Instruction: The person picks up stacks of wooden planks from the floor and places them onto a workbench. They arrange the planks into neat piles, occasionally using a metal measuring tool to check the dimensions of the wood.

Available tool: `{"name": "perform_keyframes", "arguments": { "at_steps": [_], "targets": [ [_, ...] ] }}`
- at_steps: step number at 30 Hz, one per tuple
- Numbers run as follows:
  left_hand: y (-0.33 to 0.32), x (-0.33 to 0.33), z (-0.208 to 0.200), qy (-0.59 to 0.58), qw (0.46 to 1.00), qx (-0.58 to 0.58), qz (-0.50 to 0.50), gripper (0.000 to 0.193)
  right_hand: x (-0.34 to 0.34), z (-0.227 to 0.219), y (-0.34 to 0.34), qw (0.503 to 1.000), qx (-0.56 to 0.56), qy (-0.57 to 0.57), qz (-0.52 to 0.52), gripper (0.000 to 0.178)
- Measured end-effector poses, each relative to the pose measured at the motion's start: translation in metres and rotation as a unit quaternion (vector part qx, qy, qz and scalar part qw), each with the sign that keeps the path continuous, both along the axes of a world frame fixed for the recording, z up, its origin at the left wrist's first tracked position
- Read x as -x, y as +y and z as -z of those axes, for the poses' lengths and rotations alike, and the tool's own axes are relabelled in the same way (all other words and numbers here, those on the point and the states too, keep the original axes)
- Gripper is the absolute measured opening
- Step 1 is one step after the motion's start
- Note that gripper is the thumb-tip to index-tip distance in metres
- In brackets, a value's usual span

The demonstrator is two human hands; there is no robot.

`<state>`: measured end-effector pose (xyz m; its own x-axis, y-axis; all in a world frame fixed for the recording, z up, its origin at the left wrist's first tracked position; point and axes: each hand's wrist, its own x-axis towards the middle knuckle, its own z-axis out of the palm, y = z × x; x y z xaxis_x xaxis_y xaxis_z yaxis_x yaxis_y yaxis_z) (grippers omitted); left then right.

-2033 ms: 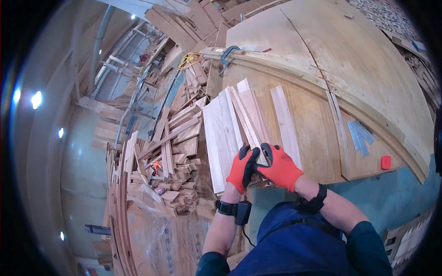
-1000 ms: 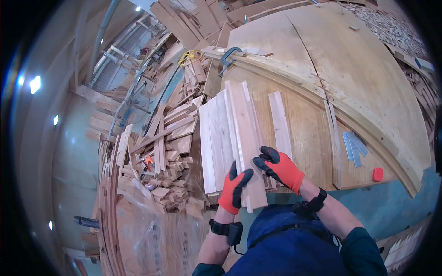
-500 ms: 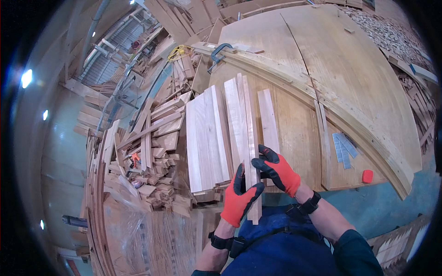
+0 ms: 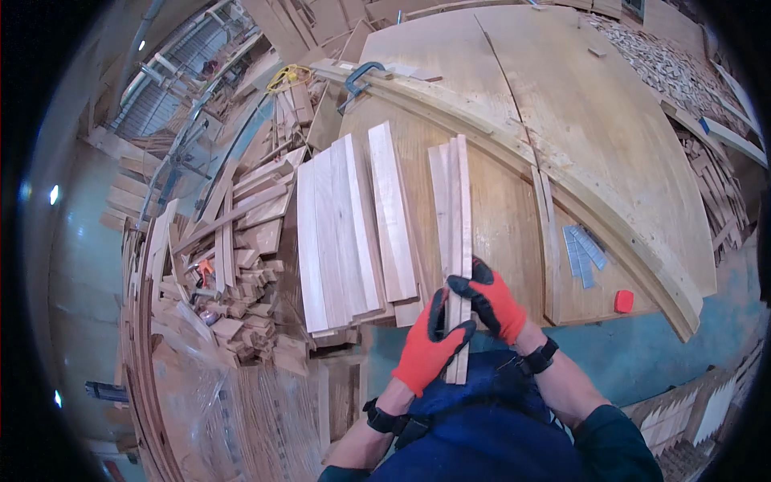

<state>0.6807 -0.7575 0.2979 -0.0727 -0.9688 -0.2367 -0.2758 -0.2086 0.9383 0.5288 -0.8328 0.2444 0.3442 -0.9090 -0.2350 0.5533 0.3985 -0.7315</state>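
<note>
A long, narrow wooden strip (image 4: 463, 233) stands on edge between my gloved hands, its near end reaching over the table edge toward my apron. A line runs along its length; I cannot tell if it is one piece or two pressed together. My left hand (image 4: 434, 344), in an orange and black glove, grips it near the lower end. Slightly farther up, my right hand (image 4: 496, 304) has its fingers closed on the other side. Partly behind the strip lies a loose plank (image 4: 439, 189). To the left are another plank (image 4: 392, 217) and a row of pale planks (image 4: 337, 241).
A curved wooden rail (image 4: 590, 189) crosses the plywood table (image 4: 502, 209), with a blue clamp (image 4: 357, 84) at its far end. Grey metal strips (image 4: 580, 255) and a red case (image 4: 623, 301) lie at right. Offcuts (image 4: 241, 309) are heaped at left.
My hands and the strip have shifted right, away from the planks at left, and the strip now overlaps the loose plank. The whole view has also shifted a little.
</note>
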Motion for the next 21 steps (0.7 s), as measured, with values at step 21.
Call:
{"name": "perform_keyframes", "arguments": {
  "at_steps": [21],
  "targets": [
    [0.056, -0.141, 0.047, 0.091, 0.972, -0.102, 0.19, 0.05, 0.024, -0.048, 0.041, 0.995, -0.089, -0.047, 0.02, 0.07]
  ]
}}
